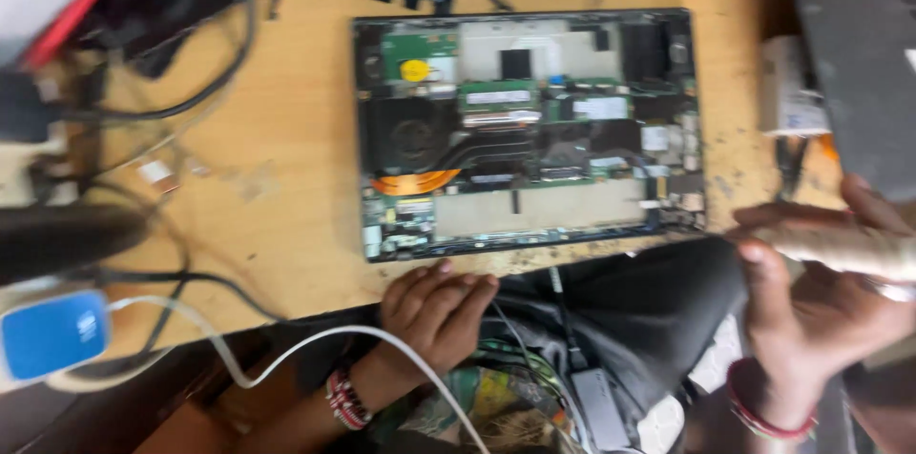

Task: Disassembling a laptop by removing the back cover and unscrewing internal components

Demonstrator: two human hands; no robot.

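Even, soft daylight without hard shadows; the whole picture is motion-blurred, most strongly at the right hand (821, 306).

1 opened laptop (530, 130), internals up. 2 hands: left hand (434, 311), right hand (821, 297). 1 white cable (286, 354) near. 1 blue-white adapter (52, 332) near left. 2 beaded wristbands (345, 399).
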